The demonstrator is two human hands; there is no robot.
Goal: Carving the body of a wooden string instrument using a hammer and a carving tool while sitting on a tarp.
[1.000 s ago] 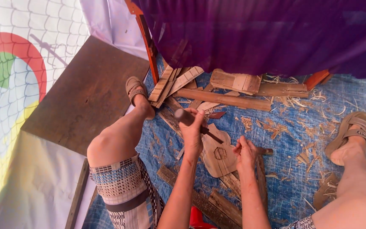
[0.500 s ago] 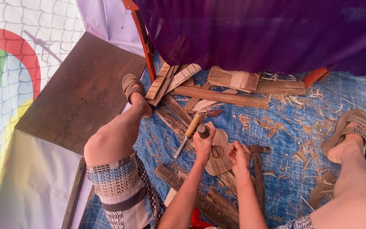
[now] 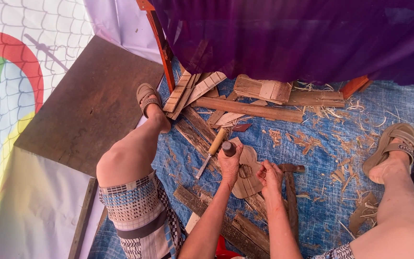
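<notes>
Hands at work: left hand (image 3: pixel 229 165), mallet now gone, grips a dark-handled tool (image 3: pixel 228 148) upright; right hand (image 3: pixel 270 173) pinches the wooden cutout (image 3: pixel 248 169) beside it.

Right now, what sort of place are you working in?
Likely a makeshift woodcarving spot on the ground: a blue tarp strewn with wood shavings, rough planks piled by a purple cloth, and a carved wooden piece under both hands.

We see blue tarp (image 3: pixel 341 201) on floor; planks (image 3: pixel 245 108), shavings (image 3: pixel 312 141), chisel (image 3: pixel 210 152), carved wooden piece (image 3: pixel 246 175) lying on it.
</notes>
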